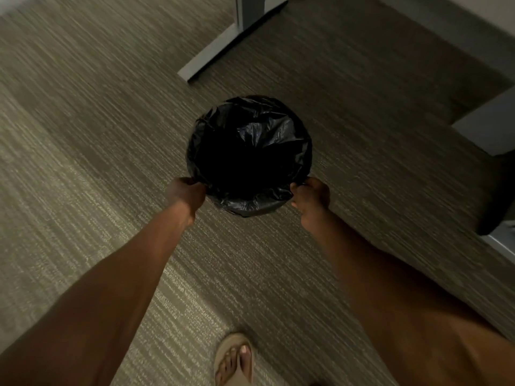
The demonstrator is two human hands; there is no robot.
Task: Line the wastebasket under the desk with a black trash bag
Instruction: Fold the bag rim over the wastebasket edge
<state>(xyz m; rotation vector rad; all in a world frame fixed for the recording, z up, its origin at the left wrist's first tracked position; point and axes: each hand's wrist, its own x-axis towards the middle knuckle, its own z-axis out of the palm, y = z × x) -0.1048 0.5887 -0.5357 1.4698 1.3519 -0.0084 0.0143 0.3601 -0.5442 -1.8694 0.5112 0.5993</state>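
Note:
A round wastebasket stands on the carpet in the middle of the head view, wholly covered by a black trash bag (pixel 276 129) that is folded over its rim. The bag's inside is dark and open. My left hand (pixel 186 194) grips the bag's edge at the near left of the rim. At the near right of the rim, my right hand (pixel 311 196) pinches the bag's edge. The basket's own walls are hidden under the plastic.
A grey desk leg with a flat foot (pixel 207 58) stands on the carpet just beyond the basket. A grey furniture edge (pixel 486 129) and a dark object (pixel 498 196) lie at the right. My sandalled foot (pixel 234 360) is at the bottom.

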